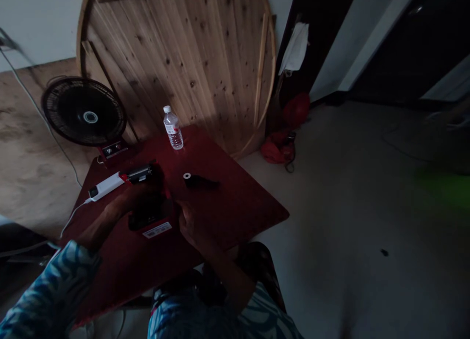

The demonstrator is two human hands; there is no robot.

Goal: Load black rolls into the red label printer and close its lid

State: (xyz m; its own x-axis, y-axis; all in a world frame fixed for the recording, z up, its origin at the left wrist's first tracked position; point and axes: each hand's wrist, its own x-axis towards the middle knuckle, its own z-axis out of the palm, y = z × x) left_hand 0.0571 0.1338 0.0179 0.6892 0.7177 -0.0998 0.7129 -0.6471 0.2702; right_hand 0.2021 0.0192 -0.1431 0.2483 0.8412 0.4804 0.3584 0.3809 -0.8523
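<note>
right fingers point(184, 217): curled, beside box point(157, 230) | left fingers point(150, 189): above, spread unclear

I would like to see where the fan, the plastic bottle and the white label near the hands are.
Fan point(90, 117): head view, on its central hub.
Plastic bottle point(173, 130): head view, on its middle.
White label point(157, 230): head view, on its printed face.

One dark red table point(235, 194) bears one clear plastic bottle with a white cap point(173, 129), one round dark fan point(85, 114) at far left, one oblong white device point(109, 185), one black roll with a white centre point(189, 181) and one red-and-black box point(138, 223). Two bare hands point(188, 225) are at the box; beyond stands one large round wooden panel point(205, 60).
</note>
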